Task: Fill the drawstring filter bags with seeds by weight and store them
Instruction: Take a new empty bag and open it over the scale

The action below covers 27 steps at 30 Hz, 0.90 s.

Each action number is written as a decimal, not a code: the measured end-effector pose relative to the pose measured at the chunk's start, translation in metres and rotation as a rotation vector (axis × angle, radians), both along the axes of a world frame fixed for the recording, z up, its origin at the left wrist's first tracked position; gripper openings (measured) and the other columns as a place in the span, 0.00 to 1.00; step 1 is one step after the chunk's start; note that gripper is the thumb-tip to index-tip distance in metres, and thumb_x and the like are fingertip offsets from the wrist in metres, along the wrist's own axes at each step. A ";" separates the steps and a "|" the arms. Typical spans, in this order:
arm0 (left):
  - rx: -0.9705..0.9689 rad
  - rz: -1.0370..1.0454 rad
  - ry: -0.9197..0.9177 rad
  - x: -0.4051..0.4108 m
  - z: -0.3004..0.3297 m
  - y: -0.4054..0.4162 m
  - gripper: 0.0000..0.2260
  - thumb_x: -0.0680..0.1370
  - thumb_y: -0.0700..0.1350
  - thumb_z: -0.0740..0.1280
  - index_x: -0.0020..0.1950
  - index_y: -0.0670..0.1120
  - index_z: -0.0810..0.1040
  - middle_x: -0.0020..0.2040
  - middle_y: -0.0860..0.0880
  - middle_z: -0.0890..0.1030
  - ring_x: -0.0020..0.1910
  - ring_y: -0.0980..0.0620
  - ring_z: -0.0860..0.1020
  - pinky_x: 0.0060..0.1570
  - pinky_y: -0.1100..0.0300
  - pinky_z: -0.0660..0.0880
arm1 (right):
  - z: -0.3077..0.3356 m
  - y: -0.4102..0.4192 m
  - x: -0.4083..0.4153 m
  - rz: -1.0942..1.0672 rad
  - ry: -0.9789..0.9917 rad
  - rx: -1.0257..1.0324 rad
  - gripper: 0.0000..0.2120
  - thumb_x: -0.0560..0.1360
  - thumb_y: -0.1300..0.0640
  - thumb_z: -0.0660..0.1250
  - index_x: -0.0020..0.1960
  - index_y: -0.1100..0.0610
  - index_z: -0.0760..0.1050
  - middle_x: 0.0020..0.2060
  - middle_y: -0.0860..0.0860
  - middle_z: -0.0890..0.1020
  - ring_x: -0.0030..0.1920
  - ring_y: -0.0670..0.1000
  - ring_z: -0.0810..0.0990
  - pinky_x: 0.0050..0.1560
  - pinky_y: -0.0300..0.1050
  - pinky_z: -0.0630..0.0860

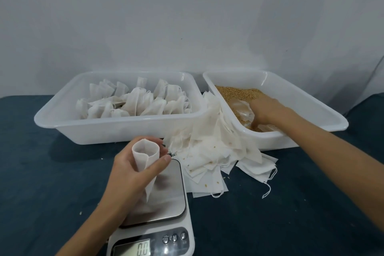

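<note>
Here the left hand [133, 170] curls round one empty filter bag [145, 158], holding its mouth open over the scale [160, 199] so seeds can drop in. The right hand [264, 112] grips a clear scoop [244, 113] in the seeds [234, 92]. Two white tubs: the left tub [116, 127] keeps full bags, the right tub [295, 97] holds seeds.

A plain pale grey wall [187, 16] rises behind the table [31, 172], which wears a dark teal cloth; soft shadows fall across the wall's right side.
</note>
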<state>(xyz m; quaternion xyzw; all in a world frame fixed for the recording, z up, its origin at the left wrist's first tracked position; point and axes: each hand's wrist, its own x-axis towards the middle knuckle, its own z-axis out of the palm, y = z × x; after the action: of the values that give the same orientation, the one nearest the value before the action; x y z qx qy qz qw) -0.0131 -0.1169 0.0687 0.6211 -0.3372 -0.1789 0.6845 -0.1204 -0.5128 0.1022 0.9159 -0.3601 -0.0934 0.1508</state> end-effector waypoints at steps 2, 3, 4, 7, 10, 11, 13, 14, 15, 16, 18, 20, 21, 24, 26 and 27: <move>-0.005 0.002 0.005 0.000 0.000 0.000 0.10 0.69 0.48 0.76 0.49 0.54 0.83 0.47 0.47 0.87 0.46 0.52 0.85 0.42 0.66 0.79 | -0.001 0.003 0.002 0.035 0.002 0.016 0.20 0.65 0.44 0.81 0.36 0.54 0.73 0.32 0.48 0.78 0.32 0.47 0.75 0.29 0.41 0.66; -0.004 0.003 0.007 0.000 0.000 0.000 0.11 0.69 0.48 0.76 0.49 0.54 0.83 0.47 0.47 0.87 0.46 0.52 0.85 0.43 0.66 0.79 | -0.001 0.004 0.003 0.049 -0.002 0.028 0.20 0.65 0.44 0.81 0.36 0.54 0.72 0.32 0.48 0.78 0.33 0.47 0.75 0.30 0.42 0.68; -0.002 0.005 0.009 0.000 0.000 0.000 0.11 0.69 0.48 0.76 0.50 0.53 0.83 0.47 0.47 0.87 0.46 0.52 0.85 0.43 0.66 0.79 | -0.002 0.006 0.004 0.058 -0.005 0.043 0.20 0.66 0.45 0.81 0.35 0.53 0.72 0.31 0.47 0.78 0.32 0.47 0.76 0.31 0.42 0.69; 0.001 0.014 0.010 0.001 -0.001 0.001 0.12 0.69 0.48 0.77 0.52 0.50 0.83 0.47 0.48 0.87 0.45 0.53 0.85 0.43 0.66 0.79 | -0.001 0.012 0.009 0.073 0.000 0.102 0.17 0.68 0.49 0.79 0.30 0.54 0.73 0.22 0.45 0.77 0.28 0.47 0.77 0.32 0.44 0.75; 0.012 0.020 -0.003 0.002 -0.002 0.001 0.12 0.70 0.48 0.77 0.52 0.50 0.83 0.47 0.48 0.87 0.44 0.55 0.84 0.43 0.66 0.79 | 0.002 0.013 0.011 0.064 -0.037 0.172 0.16 0.70 0.50 0.76 0.28 0.55 0.75 0.19 0.46 0.78 0.26 0.47 0.79 0.33 0.44 0.78; 0.013 0.021 -0.006 0.002 -0.002 0.001 0.13 0.70 0.48 0.77 0.52 0.50 0.82 0.47 0.49 0.87 0.44 0.55 0.84 0.43 0.66 0.79 | 0.002 0.013 0.010 0.057 -0.059 0.188 0.17 0.71 0.49 0.74 0.29 0.55 0.75 0.20 0.46 0.78 0.26 0.47 0.79 0.32 0.44 0.77; 0.015 0.024 -0.004 0.002 -0.002 0.001 0.13 0.70 0.48 0.78 0.52 0.50 0.82 0.47 0.49 0.87 0.44 0.55 0.84 0.43 0.66 0.79 | -0.001 0.014 0.009 0.045 -0.069 0.170 0.17 0.74 0.47 0.69 0.31 0.55 0.72 0.25 0.46 0.78 0.27 0.48 0.75 0.32 0.45 0.73; 0.015 0.026 -0.004 0.002 -0.002 0.001 0.14 0.70 0.49 0.80 0.53 0.50 0.82 0.47 0.49 0.87 0.44 0.55 0.84 0.43 0.66 0.79 | -0.004 0.016 0.008 0.047 -0.064 0.136 0.17 0.75 0.46 0.67 0.32 0.55 0.71 0.27 0.47 0.77 0.28 0.48 0.74 0.31 0.45 0.71; 0.016 0.028 -0.007 0.002 -0.002 0.002 0.14 0.70 0.49 0.80 0.53 0.50 0.82 0.47 0.49 0.87 0.44 0.55 0.84 0.43 0.66 0.79 | -0.007 0.018 0.008 0.059 -0.066 0.098 0.17 0.76 0.46 0.65 0.33 0.54 0.69 0.29 0.47 0.76 0.29 0.48 0.73 0.31 0.44 0.70; 0.017 0.031 -0.011 0.002 -0.002 0.002 0.14 0.70 0.50 0.80 0.53 0.50 0.82 0.47 0.49 0.87 0.44 0.55 0.84 0.44 0.66 0.79 | -0.009 0.020 0.008 0.077 -0.083 0.074 0.17 0.76 0.47 0.64 0.32 0.53 0.68 0.29 0.47 0.74 0.29 0.48 0.72 0.30 0.44 0.69; 0.019 0.031 -0.018 0.002 -0.002 0.001 0.14 0.69 0.50 0.77 0.53 0.49 0.82 0.47 0.49 0.87 0.44 0.56 0.84 0.43 0.67 0.79 | -0.009 0.023 0.009 0.098 -0.133 0.083 0.19 0.77 0.50 0.64 0.29 0.53 0.64 0.25 0.46 0.71 0.26 0.48 0.70 0.29 0.43 0.68; 0.017 0.025 -0.023 0.003 -0.003 0.001 0.15 0.69 0.50 0.77 0.54 0.49 0.82 0.47 0.49 0.87 0.44 0.56 0.84 0.43 0.67 0.79 | -0.008 0.022 0.011 0.057 -0.175 0.143 0.20 0.76 0.52 0.66 0.27 0.54 0.67 0.19 0.46 0.71 0.23 0.47 0.70 0.28 0.42 0.68; 0.016 0.022 -0.025 0.003 -0.003 0.001 0.15 0.69 0.50 0.77 0.54 0.48 0.82 0.47 0.49 0.87 0.44 0.56 0.84 0.43 0.67 0.79 | -0.007 0.021 0.011 0.028 -0.208 0.183 0.19 0.76 0.54 0.68 0.27 0.54 0.68 0.17 0.46 0.72 0.21 0.46 0.71 0.28 0.42 0.68; 0.013 0.017 -0.033 0.003 -0.003 0.002 0.15 0.70 0.50 0.77 0.54 0.49 0.82 0.47 0.49 0.87 0.45 0.56 0.84 0.44 0.68 0.78 | -0.008 0.014 0.005 -0.067 -0.387 0.371 0.16 0.79 0.58 0.65 0.33 0.58 0.71 0.23 0.47 0.79 0.24 0.45 0.79 0.30 0.46 0.77; 0.012 0.019 -0.032 0.003 -0.003 0.002 0.15 0.69 0.50 0.76 0.54 0.49 0.82 0.47 0.50 0.87 0.45 0.56 0.84 0.44 0.68 0.78 | -0.006 0.013 0.000 -0.081 -0.437 0.416 0.17 0.82 0.56 0.61 0.35 0.59 0.70 0.28 0.52 0.78 0.27 0.51 0.81 0.31 0.47 0.77; 0.008 0.017 -0.026 0.003 -0.003 0.002 0.15 0.69 0.50 0.76 0.54 0.49 0.82 0.47 0.49 0.87 0.45 0.56 0.84 0.44 0.68 0.79 | -0.005 0.014 -0.001 -0.074 -0.438 0.396 0.19 0.83 0.54 0.60 0.34 0.58 0.69 0.27 0.52 0.76 0.26 0.51 0.77 0.30 0.45 0.73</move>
<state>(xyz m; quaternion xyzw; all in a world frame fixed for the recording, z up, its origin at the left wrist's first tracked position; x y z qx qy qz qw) -0.0105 -0.1153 0.0653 0.6290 -0.3402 -0.1665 0.6789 -0.1219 -0.4989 0.0974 0.9122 -0.3918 0.0325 -0.1156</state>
